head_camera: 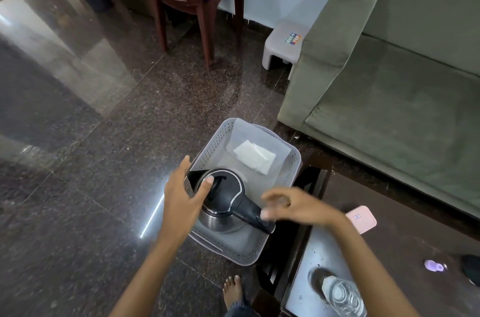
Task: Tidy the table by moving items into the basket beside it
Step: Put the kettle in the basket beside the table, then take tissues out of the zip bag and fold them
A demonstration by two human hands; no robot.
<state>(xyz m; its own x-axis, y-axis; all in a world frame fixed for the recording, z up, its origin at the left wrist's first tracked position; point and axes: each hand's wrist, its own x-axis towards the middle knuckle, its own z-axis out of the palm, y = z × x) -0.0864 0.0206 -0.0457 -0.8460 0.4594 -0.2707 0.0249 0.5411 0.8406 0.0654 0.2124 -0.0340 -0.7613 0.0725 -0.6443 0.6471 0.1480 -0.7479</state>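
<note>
A steel kettle [225, 199] with a black lid and handle stands inside the grey perforated basket [291, 176] on the floor beside the table. My left hand [183, 198] rests against the kettle's left side, thumb on the lid, fingers spread. My right hand [293, 206] hovers just above the kettle's handle with fingers loosely apart and blurred, holding nothing. A white folded paper [255, 157] lies on a translucent sheet in the basket's far half.
The dark table [389, 241] at lower right carries a pink case [362, 219], a clear glass bottle [342, 296], a small purple item [433, 265] and a black object [471, 268]. A green sofa [389, 77], white stool [284, 44] and brown chair [187, 2] stand beyond. My bare foot [233, 290] is near the basket.
</note>
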